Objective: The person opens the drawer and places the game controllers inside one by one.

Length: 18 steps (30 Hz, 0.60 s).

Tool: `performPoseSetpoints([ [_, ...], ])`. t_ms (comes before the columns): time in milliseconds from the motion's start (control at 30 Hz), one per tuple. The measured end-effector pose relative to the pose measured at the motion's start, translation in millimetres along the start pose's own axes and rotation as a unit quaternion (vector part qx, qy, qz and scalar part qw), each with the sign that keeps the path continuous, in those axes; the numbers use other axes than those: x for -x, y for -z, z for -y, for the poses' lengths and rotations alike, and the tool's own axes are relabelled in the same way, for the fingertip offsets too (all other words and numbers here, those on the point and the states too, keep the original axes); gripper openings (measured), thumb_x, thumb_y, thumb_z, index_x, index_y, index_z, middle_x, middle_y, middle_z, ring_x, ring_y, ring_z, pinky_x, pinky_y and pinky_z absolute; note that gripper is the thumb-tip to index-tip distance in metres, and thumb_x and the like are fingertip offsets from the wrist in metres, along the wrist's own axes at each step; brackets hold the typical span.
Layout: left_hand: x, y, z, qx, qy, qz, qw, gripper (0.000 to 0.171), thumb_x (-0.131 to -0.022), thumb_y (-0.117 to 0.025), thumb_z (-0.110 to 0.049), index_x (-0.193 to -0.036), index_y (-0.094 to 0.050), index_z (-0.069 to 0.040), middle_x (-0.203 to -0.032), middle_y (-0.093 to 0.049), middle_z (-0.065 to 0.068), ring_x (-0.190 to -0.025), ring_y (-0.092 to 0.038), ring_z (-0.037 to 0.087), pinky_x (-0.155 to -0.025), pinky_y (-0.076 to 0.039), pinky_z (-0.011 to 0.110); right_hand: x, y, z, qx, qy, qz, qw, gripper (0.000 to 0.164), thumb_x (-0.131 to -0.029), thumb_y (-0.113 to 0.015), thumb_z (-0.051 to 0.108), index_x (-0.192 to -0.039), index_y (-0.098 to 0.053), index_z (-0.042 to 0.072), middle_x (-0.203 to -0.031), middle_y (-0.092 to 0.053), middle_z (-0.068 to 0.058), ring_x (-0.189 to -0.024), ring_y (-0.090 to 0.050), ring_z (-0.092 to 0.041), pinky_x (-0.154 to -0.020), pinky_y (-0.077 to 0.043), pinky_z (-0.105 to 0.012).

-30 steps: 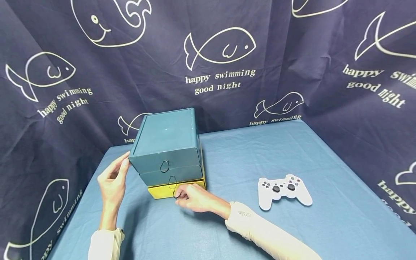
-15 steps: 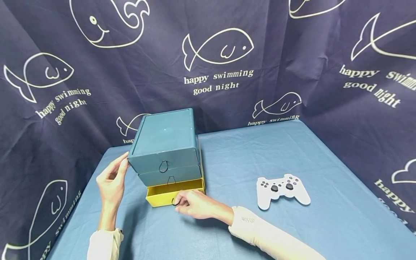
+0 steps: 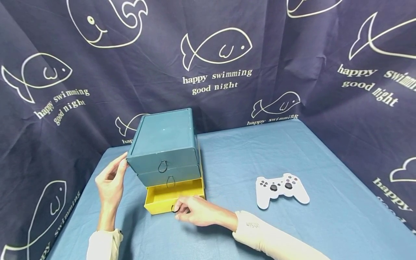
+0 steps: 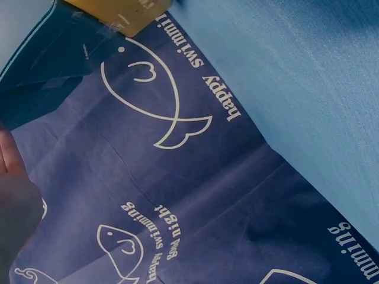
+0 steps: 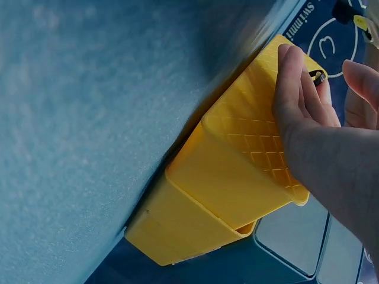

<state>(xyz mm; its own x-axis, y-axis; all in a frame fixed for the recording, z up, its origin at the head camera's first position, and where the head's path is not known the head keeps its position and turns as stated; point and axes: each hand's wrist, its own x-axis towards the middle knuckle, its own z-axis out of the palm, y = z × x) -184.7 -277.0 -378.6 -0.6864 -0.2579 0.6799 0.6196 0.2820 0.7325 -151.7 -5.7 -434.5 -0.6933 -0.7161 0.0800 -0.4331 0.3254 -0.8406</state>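
A small stacked drawer unit, with two teal tiers over a yellow one, stands on the table. Its bottom yellow drawer is pulled partway out, its visible inside bare. My right hand pinches the dark loop pull on that drawer's front, with fingers curled. In the right wrist view the yellow drawer juts past its yellow casing. With extended fingers, my left hand touches the unit's upper left front corner. Only part of the left hand shows in the left wrist view.
A white game controller lies to the right on the blue tablecloth. Dark blue fabric with fish drawings hangs behind and at both sides. Both teal drawers above, each with a loop pull, are closed.
The yellow drawer has slid out toward me as my right hand drew its loop pull. My left hand has stayed at the unit's corner. The head view has shifted slightly.
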Motion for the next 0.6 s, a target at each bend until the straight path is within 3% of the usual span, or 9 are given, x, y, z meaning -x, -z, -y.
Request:
performPoseSetpoints([
  [600,0.2,0.8,1.7,0.0,-0.002,0.0,1.0,0.028,-0.098,-0.068,0.002,-0.125,-0.07,0.009,-0.112,-0.077,0.003,-0.09,-0.073,0.009,-0.09,-0.053,0.019,16,-8,6,0.026,0.021,0.027,0.999,0.017,-0.096,-0.075,0.012,-0.11,-0.067,0.008,-0.096,-0.07,0.013,-0.089,-0.064,0.006,-0.084,-0.051,-0.015],
])
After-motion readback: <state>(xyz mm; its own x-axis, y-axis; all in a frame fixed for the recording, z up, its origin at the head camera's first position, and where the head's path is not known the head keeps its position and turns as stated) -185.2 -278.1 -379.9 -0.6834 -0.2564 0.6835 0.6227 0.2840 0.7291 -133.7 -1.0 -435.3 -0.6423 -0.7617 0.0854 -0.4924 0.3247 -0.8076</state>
